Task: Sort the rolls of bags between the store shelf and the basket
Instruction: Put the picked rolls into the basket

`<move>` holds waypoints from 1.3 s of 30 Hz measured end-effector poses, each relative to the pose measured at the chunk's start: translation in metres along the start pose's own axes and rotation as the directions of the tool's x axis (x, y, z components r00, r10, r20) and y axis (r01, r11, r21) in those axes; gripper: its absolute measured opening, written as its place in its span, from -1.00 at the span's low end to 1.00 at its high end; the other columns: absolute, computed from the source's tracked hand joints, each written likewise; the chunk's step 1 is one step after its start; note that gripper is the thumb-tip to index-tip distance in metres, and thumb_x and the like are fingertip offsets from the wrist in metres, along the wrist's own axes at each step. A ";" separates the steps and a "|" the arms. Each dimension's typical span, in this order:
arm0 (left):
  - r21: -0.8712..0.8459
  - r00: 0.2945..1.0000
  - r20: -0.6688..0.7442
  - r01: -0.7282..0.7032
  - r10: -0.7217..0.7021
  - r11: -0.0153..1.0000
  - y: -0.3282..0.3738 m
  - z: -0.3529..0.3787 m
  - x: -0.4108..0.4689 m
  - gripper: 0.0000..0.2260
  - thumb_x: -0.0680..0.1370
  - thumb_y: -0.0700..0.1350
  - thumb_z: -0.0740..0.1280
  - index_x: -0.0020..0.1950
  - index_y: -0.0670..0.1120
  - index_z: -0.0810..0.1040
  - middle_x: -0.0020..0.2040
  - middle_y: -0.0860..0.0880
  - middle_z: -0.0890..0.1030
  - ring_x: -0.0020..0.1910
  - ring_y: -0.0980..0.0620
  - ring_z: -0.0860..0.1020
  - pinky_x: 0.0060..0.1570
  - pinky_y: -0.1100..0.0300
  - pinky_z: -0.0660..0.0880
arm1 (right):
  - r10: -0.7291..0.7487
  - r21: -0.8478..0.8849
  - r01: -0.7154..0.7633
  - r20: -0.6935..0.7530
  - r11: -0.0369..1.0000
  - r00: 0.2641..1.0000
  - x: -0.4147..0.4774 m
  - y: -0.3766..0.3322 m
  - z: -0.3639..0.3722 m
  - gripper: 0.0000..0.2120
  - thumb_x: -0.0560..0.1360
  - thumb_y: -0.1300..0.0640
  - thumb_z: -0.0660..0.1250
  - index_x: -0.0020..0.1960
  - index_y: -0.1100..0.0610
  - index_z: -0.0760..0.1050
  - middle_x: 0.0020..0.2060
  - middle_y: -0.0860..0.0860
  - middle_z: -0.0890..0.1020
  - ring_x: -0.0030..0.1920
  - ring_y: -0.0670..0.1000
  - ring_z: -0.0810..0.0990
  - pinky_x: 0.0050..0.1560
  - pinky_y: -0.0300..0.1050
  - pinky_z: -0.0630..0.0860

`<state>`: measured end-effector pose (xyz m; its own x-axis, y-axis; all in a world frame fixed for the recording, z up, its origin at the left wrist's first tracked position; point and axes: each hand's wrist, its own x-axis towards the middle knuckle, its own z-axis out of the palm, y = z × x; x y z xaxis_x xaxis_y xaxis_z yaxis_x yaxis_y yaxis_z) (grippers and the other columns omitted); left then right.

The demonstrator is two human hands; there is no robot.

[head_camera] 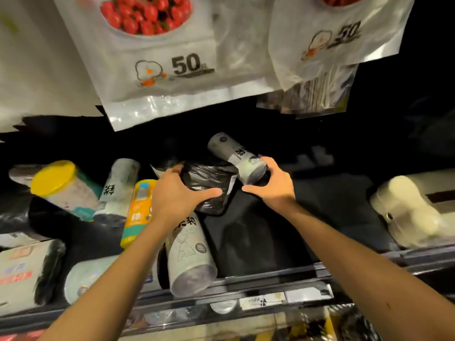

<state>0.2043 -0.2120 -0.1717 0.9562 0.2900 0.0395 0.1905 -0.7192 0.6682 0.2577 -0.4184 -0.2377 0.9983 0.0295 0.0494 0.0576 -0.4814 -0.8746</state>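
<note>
Spanning the view, a dark shelf (258, 232) carries rolls of bags; printed pouches (157, 77) hang at 12 o'clock. At centre, the left hand (177, 195) grips a black roll (209, 180). At its 1 o'clock, the right hand (275, 185) curls around a grey roll (231, 151). Other rolls (118, 188) lie at 9 o'clock.

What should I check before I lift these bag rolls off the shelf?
1. Left hand grips the black pack: ok.
2. Right hand curls its fingers over the grey roll: ok.
3. Hanging packets are clear of both hands: ok.
4. Basket in view to drop into: not ok, none shows.
5. Front roll steady at the shelf edge: cannot tell.
</note>
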 end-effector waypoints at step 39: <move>-0.500 0.792 0.469 -0.127 0.391 0.857 0.195 -0.045 -0.251 -0.35 -0.02 0.16 0.61 -0.03 0.02 0.47 -0.06 0.03 0.63 -0.03 0.13 0.59 -0.07 0.22 0.51 | 0.297 0.296 -0.153 -0.539 0.943 0.788 -0.388 -0.117 -0.277 -0.36 0.23 0.16 0.60 0.25 -0.04 0.47 0.10 -0.15 0.57 0.09 -0.22 0.54 -0.10 -0.44 0.52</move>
<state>-0.0084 -0.3965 -0.0177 0.9358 -0.3481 -0.0563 -0.0689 -0.3371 0.9389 -0.1360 -0.6158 -0.0209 0.8052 -0.5917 0.0393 -0.0987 -0.1990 -0.9750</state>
